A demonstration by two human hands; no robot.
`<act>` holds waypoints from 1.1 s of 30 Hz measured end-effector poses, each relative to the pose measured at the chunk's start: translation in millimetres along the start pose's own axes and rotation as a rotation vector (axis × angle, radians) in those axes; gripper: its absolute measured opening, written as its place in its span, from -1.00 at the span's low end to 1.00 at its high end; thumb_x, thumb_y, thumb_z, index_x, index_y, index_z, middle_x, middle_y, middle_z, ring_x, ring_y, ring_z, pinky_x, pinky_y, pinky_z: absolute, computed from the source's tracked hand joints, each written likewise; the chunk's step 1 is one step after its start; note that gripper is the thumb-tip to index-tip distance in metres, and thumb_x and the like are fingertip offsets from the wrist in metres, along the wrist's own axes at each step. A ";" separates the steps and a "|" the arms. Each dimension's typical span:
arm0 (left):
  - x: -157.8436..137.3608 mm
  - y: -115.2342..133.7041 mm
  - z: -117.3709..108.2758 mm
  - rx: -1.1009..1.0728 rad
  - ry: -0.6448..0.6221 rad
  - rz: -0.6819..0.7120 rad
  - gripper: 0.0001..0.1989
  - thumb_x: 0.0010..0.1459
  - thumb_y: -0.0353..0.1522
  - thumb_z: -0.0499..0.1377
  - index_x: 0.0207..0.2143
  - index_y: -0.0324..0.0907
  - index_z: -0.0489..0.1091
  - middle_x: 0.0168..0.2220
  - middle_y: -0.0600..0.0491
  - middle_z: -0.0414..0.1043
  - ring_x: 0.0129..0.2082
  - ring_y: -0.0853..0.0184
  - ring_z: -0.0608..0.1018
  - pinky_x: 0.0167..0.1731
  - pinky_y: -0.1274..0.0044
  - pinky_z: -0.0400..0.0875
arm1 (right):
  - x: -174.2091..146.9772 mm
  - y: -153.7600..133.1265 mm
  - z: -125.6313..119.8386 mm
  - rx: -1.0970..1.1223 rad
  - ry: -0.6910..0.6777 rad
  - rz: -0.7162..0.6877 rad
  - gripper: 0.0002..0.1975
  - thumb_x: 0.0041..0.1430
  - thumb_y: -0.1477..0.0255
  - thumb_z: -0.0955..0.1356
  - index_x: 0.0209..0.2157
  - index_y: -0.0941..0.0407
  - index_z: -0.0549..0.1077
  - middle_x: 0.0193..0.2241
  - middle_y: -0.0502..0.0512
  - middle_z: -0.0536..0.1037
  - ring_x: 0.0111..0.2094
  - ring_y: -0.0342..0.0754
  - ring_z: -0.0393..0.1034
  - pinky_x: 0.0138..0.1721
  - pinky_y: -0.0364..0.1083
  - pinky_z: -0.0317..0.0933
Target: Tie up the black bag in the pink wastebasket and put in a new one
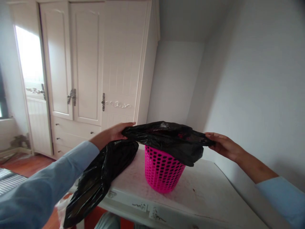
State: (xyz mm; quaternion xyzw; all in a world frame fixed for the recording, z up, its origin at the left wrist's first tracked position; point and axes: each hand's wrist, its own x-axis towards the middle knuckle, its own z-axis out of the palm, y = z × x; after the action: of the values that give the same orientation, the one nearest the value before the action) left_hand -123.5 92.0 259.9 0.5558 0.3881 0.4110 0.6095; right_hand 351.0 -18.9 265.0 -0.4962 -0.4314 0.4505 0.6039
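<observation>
A bright pink plastic basket [162, 173] with rows of holes stands upright on the white tabletop. Over its top lies a black plastic bag [164, 135], stretched wide between my two hands and hiding the rim. My left hand [116, 131] grips the bag's left edge, and my right hand [222, 144] pinches its right edge. Loose black plastic hangs down the basket's right side. Another stretch of black plastic [102, 178] droops over the table's left edge below my left forearm; whether it joins the bag cannot be seen.
The white table [200, 190] has drawers along its front and meets the grey wall [250, 95] on the right. Behind and left stands a tall cream wardrobe [124, 57] with metal handles. My knees show below the table's front edge.
</observation>
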 end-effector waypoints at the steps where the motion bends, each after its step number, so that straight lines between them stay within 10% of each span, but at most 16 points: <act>1: -2.2 0.7 -2.0 0.076 -0.011 0.037 -0.64 -0.21 -0.13 0.49 -0.51 -0.21 0.54 -0.53 0.01 0.50 -0.54 0.35 0.46 -0.51 0.49 0.46 | -0.4 -2.9 -2.2 -0.063 -0.038 -0.011 -0.59 -0.28 0.43 0.67 -0.30 0.11 0.64 -0.38 0.05 0.65 -0.40 -0.14 0.49 -0.43 -0.25 0.43; 5: -2.6 -2.5 -4.8 0.297 0.068 0.203 -0.80 -0.19 -0.25 0.46 -0.54 -0.17 0.57 -0.52 0.01 0.52 -0.49 0.29 0.48 -0.45 0.44 0.41 | 0.1 -6.8 -8.8 -0.403 -0.082 -0.163 -0.53 -0.23 0.22 0.63 -0.23 0.08 0.63 -0.29 0.13 0.67 -0.28 0.03 0.54 -0.22 -0.03 0.47; 12: 1.3 -23.2 16.2 0.798 0.633 0.980 -0.86 0.06 -0.50 0.21 -0.40 -0.11 0.52 -0.43 0.08 0.37 -0.36 0.29 0.42 -0.28 0.42 0.29 | -6.8 15.3 8.8 -0.881 0.471 -0.952 -0.75 0.08 0.19 0.33 -0.32 0.03 0.56 -0.25 0.17 0.61 -0.19 0.17 0.47 -0.04 0.18 0.33; 21: 4.8 -26.8 23.0 0.327 0.598 0.722 -0.87 -0.13 -0.40 0.34 -0.57 -0.13 0.42 -0.51 0.14 0.38 -0.49 0.36 0.37 -0.42 0.50 0.23 | -9.0 28.0 13.2 -0.748 0.551 -0.804 -0.92 0.02 0.29 0.39 -0.43 -0.03 0.42 -0.42 0.08 0.47 -0.37 0.07 0.33 -0.21 0.11 0.24; 26: -12.8 -30.4 18.7 -0.113 0.288 0.507 -0.62 -0.21 -0.24 0.49 -0.32 -0.14 0.49 -0.47 0.15 0.49 -0.50 0.40 0.48 -0.47 0.55 0.32 | -4.7 23.6 10.6 -0.187 0.265 -0.436 -0.70 -0.28 0.30 0.57 -0.43 0.01 0.51 -0.47 0.00 0.54 -0.37 -0.02 0.38 -0.34 -0.05 0.27; 33: -39.7 -69.7 -12.3 -0.380 0.098 0.517 -0.48 -0.07 -0.13 0.45 -0.05 -0.11 0.58 0.02 -0.04 0.58 -0.09 0.27 0.58 -0.20 0.51 0.52 | -27.6 39.0 -14.5 0.203 0.067 -0.365 -0.53 -0.22 0.50 0.43 -0.17 -0.09 0.63 -0.12 -0.08 0.65 0.00 0.00 0.46 0.10 -0.05 0.38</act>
State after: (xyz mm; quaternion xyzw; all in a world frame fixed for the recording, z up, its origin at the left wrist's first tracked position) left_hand -144.3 56.2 190.1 0.4917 0.1791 0.6437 0.5583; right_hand 354.4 -44.9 222.5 -0.3610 -0.4462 0.3582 0.7363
